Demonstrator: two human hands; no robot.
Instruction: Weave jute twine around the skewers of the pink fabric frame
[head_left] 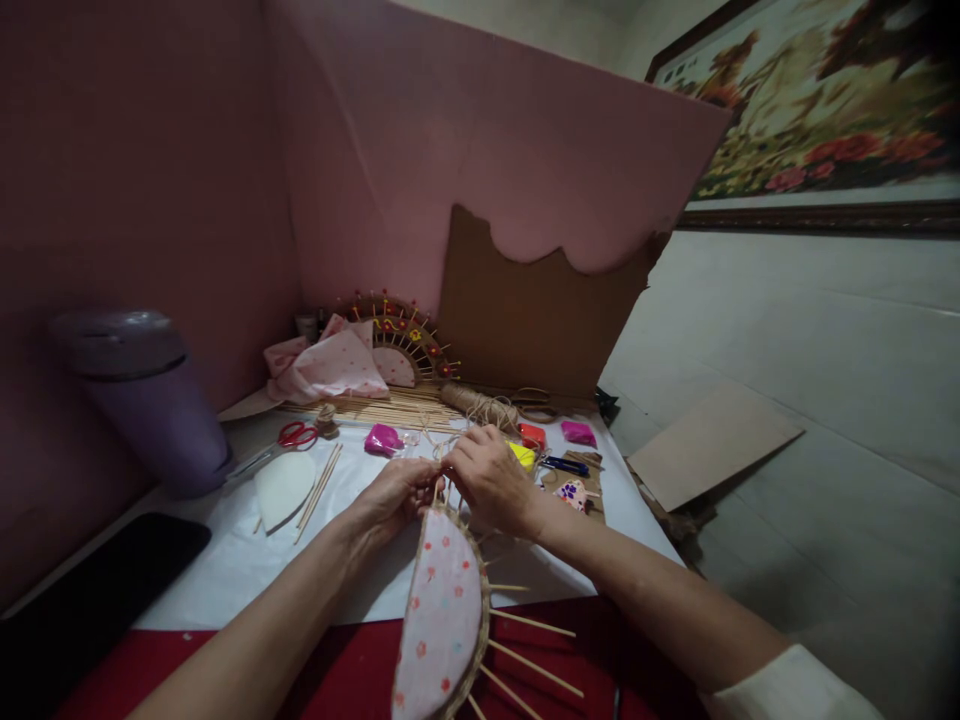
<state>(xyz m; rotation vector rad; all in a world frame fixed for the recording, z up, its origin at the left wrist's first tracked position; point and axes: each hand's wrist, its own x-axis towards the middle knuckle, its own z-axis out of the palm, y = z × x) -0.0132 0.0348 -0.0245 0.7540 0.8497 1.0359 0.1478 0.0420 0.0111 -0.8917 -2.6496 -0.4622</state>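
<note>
A half-round craft piece (442, 620) covered in pink flowered cloth stands on edge in front of me, with a twine rim and thin wooden sticks fanning out to the right. My left hand (397, 495) pinches its top edge, fingers closed. My right hand (491, 480) is closed just beside it at the same top point, gripping the rim or twine there. The two hands touch.
On the white sheet (225, 560) lie red scissors (296, 435), a white half-round cutout (281, 488), loose sticks (319, 485), pink clay (384, 438), a twine spool (480, 405) and a finished fan piece (401, 345). A purple bin (142, 395) stands left; cardboard (709, 440) lies right.
</note>
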